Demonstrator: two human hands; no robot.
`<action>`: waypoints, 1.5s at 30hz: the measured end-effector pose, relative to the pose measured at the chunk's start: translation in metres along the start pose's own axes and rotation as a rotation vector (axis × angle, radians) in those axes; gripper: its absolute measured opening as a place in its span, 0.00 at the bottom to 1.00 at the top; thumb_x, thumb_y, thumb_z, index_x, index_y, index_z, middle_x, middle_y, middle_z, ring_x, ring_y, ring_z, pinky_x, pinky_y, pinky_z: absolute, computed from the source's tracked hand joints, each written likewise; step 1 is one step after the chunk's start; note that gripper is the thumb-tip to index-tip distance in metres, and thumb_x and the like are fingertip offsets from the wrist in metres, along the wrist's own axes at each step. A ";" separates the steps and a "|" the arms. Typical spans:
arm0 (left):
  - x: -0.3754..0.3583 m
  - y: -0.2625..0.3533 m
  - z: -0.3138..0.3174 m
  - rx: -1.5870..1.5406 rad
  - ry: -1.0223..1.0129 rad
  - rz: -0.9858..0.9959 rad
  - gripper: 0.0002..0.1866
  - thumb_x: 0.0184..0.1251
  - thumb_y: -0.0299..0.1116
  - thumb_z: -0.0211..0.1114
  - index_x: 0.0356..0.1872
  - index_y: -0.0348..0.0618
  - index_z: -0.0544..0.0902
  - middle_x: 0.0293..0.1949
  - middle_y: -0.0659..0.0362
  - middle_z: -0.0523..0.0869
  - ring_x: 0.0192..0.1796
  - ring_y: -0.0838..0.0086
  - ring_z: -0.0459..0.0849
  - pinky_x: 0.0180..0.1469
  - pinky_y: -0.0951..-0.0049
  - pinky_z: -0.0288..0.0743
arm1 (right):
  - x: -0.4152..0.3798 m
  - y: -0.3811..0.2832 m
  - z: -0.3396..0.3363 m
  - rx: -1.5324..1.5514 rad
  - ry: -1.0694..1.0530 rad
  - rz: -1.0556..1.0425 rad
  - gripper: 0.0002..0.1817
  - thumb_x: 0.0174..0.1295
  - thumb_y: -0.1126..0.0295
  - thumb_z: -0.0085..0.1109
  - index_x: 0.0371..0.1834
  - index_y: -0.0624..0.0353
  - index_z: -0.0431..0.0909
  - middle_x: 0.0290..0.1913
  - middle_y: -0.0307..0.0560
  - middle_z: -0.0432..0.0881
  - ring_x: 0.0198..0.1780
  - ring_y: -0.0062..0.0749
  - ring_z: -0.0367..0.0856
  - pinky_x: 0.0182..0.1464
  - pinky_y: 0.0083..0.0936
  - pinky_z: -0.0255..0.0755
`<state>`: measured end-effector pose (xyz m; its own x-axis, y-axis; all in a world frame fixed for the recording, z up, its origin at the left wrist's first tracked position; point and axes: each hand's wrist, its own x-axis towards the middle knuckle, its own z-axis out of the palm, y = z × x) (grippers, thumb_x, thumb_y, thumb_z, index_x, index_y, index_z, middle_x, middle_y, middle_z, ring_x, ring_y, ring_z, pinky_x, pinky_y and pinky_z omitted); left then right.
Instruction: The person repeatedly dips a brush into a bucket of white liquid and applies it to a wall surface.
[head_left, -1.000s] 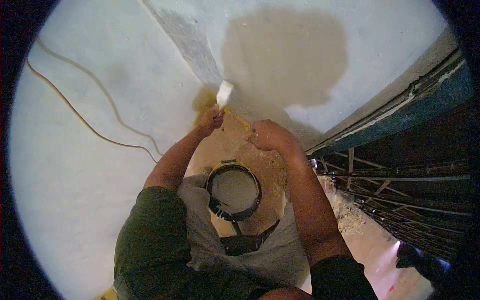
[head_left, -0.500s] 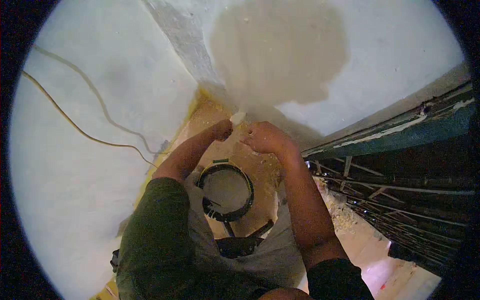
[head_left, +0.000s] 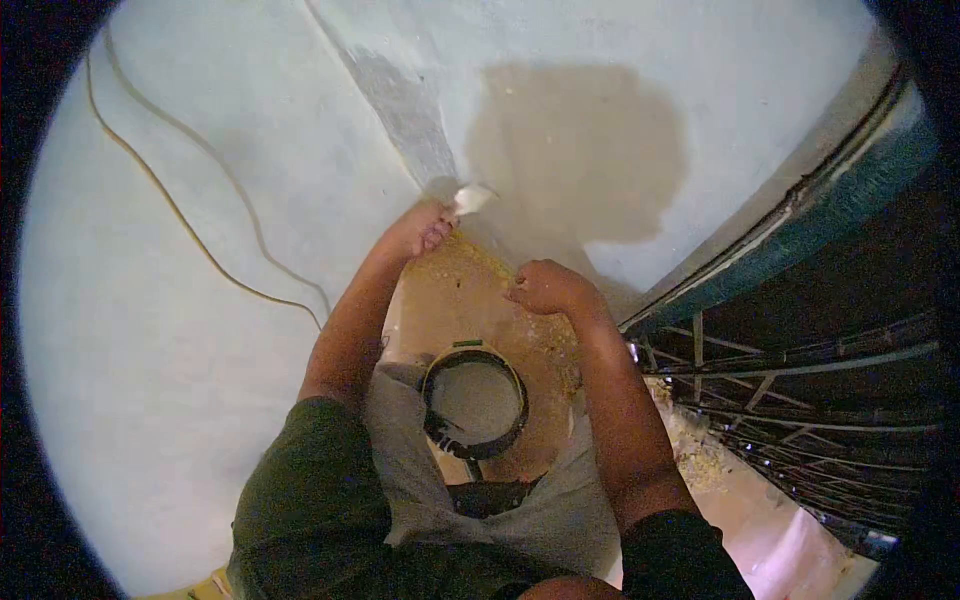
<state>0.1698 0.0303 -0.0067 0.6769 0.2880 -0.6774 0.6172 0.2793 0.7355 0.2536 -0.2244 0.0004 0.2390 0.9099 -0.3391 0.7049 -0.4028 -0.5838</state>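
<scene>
Your left hand (head_left: 428,232) is closed around a white tool (head_left: 474,199) by the far wall (head_left: 725,150) — your right hand (head_left: 548,288) curls, contents unclear — with the bucket (head_left: 502,443) nearer you.

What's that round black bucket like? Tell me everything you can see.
The round black bucket, seemingly plastic, stands upright and open on the brown floor between the person's grey-clad legs. A yellow line, perhaps its handle, follows the far rim to a small green grip. Dull grey material lies inside. Neither the left hand nor the right hand touches it.
</scene>
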 end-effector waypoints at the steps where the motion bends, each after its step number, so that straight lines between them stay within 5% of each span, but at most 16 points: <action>1: -0.017 0.018 -0.001 -0.039 0.029 0.002 0.15 0.68 0.44 0.51 0.25 0.48 0.73 0.12 0.74 0.61 0.09 0.88 0.52 0.09 0.82 0.43 | 0.002 0.002 0.002 -0.030 -0.023 0.026 0.25 0.57 0.48 0.57 0.40 0.63 0.80 0.42 0.60 0.81 0.48 0.53 0.77 0.52 0.42 0.70; 5: -0.091 0.076 -0.008 0.056 0.029 0.134 0.14 0.70 0.41 0.48 0.24 0.49 0.71 0.11 0.73 0.60 0.10 0.86 0.51 0.11 0.80 0.43 | -0.008 0.001 0.007 -0.095 0.172 -0.120 0.24 0.58 0.50 0.57 0.38 0.63 0.80 0.36 0.58 0.82 0.40 0.49 0.82 0.46 0.40 0.74; 8: -0.131 0.091 -0.007 -0.026 -0.034 0.352 0.11 0.68 0.38 0.49 0.26 0.48 0.71 0.13 0.72 0.62 0.11 0.86 0.54 0.12 0.82 0.45 | -0.012 -0.002 -0.001 0.075 -0.098 0.180 0.22 0.59 0.51 0.56 0.38 0.63 0.80 0.31 0.56 0.82 0.29 0.41 0.83 0.38 0.36 0.76; 10: -0.144 0.072 0.011 -0.288 0.019 0.517 0.08 0.65 0.33 0.48 0.28 0.45 0.72 0.16 0.70 0.64 0.14 0.84 0.59 0.14 0.81 0.52 | -0.005 0.015 0.014 0.030 -0.014 -0.038 0.21 0.62 0.52 0.53 0.36 0.63 0.79 0.24 0.51 0.81 0.20 0.34 0.80 0.30 0.31 0.76; 14: -0.126 -0.006 0.053 -0.405 -0.002 0.615 0.08 0.64 0.32 0.48 0.29 0.44 0.74 0.21 0.64 0.72 0.22 0.77 0.70 0.24 0.75 0.65 | 0.004 -0.008 0.030 0.312 0.013 0.029 0.23 0.66 0.50 0.48 0.42 0.62 0.77 0.28 0.50 0.81 0.26 0.32 0.82 0.32 0.33 0.77; 15: -0.121 -0.028 0.063 -0.507 -0.047 0.651 0.08 0.65 0.33 0.48 0.30 0.44 0.75 0.22 0.63 0.73 0.23 0.76 0.72 0.24 0.75 0.66 | 0.004 -0.015 0.041 0.636 0.023 -0.029 0.23 0.67 0.50 0.46 0.44 0.61 0.75 0.30 0.49 0.81 0.29 0.33 0.82 0.33 0.35 0.78; 18: -0.118 -0.074 0.069 -0.094 0.085 0.660 0.10 0.67 0.34 0.50 0.31 0.41 0.76 0.23 0.60 0.76 0.26 0.76 0.75 0.26 0.72 0.68 | -0.001 -0.048 0.060 1.024 0.062 -0.119 0.23 0.69 0.50 0.42 0.48 0.60 0.72 0.35 0.48 0.80 0.35 0.35 0.82 0.37 0.38 0.79; 22: -0.113 -0.100 0.061 -0.097 0.119 0.370 0.13 0.69 0.37 0.51 0.33 0.38 0.77 0.23 0.59 0.77 0.26 0.74 0.77 0.28 0.70 0.70 | -0.001 -0.095 0.081 1.454 0.151 -0.007 0.20 0.71 0.54 0.40 0.50 0.59 0.71 0.32 0.43 0.77 0.34 0.30 0.79 0.37 0.30 0.76; 24: -0.117 -0.106 0.052 -0.044 0.123 0.331 0.13 0.69 0.37 0.51 0.34 0.37 0.78 0.22 0.58 0.78 0.25 0.73 0.77 0.29 0.69 0.71 | 0.011 -0.097 0.103 1.387 0.212 -0.080 0.19 0.71 0.56 0.41 0.51 0.59 0.71 0.30 0.41 0.75 0.31 0.27 0.75 0.35 0.27 0.72; 26: -0.112 -0.114 0.042 0.076 0.223 0.685 0.14 0.70 0.37 0.49 0.37 0.37 0.78 0.24 0.54 0.80 0.27 0.68 0.79 0.31 0.66 0.73 | 0.025 -0.098 0.118 1.312 0.273 -0.155 0.18 0.72 0.58 0.41 0.51 0.59 0.71 0.28 0.39 0.73 0.29 0.24 0.71 0.33 0.23 0.69; 28: -0.137 -0.097 0.019 0.211 0.211 0.676 0.14 0.70 0.38 0.48 0.41 0.37 0.78 0.30 0.51 0.80 0.32 0.63 0.80 0.35 0.64 0.73 | 0.038 -0.107 0.126 1.308 0.477 -0.185 0.15 0.70 0.57 0.46 0.45 0.57 0.74 0.24 0.36 0.71 0.22 0.20 0.65 0.23 0.20 0.60; 30: -0.135 -0.102 0.000 0.342 0.201 0.665 0.15 0.71 0.38 0.47 0.45 0.38 0.77 0.35 0.48 0.81 0.37 0.59 0.81 0.40 0.61 0.74 | 0.042 -0.117 0.123 1.219 0.468 -0.135 0.14 0.71 0.60 0.44 0.46 0.59 0.73 0.25 0.36 0.70 0.24 0.21 0.65 0.26 0.20 0.62; 32: -0.099 -0.123 -0.012 0.262 0.560 0.824 0.17 0.71 0.41 0.46 0.51 0.41 0.73 0.45 0.44 0.79 0.47 0.52 0.79 0.48 0.57 0.71 | 0.047 -0.135 0.113 1.130 0.462 -0.088 0.14 0.72 0.62 0.42 0.47 0.61 0.73 0.26 0.36 0.70 0.26 0.22 0.66 0.29 0.21 0.64; 34: -0.072 -0.139 -0.032 0.260 0.528 0.843 0.17 0.72 0.41 0.45 0.52 0.42 0.72 0.46 0.43 0.78 0.49 0.50 0.77 0.50 0.56 0.70 | 0.052 -0.161 0.103 1.446 0.678 0.097 0.14 0.71 0.62 0.42 0.40 0.60 0.73 0.23 0.37 0.70 0.24 0.23 0.66 0.26 0.22 0.64; 39: -0.095 -0.136 -0.052 0.256 0.366 0.793 0.18 0.72 0.43 0.45 0.53 0.42 0.70 0.46 0.44 0.79 0.50 0.48 0.77 0.52 0.56 0.69 | 0.079 -0.127 0.060 1.477 0.758 0.143 0.15 0.70 0.64 0.41 0.25 0.56 0.66 0.16 0.37 0.63 0.18 0.25 0.62 0.20 0.23 0.58; 45: -0.102 -0.134 -0.052 0.219 0.225 0.711 0.18 0.72 0.42 0.45 0.53 0.41 0.71 0.43 0.45 0.81 0.47 0.50 0.80 0.52 0.58 0.70 | 0.073 -0.175 -0.030 1.399 0.979 -0.076 0.10 0.70 0.65 0.37 0.31 0.56 0.60 0.17 0.38 0.62 0.16 0.23 0.60 0.14 0.24 0.56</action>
<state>-0.0029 0.0111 -0.0373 0.8564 0.5162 -0.0104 0.1460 -0.2228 0.9639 0.1677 -0.0850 0.0998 0.9009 0.4314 -0.0480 -0.2176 0.3531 -0.9099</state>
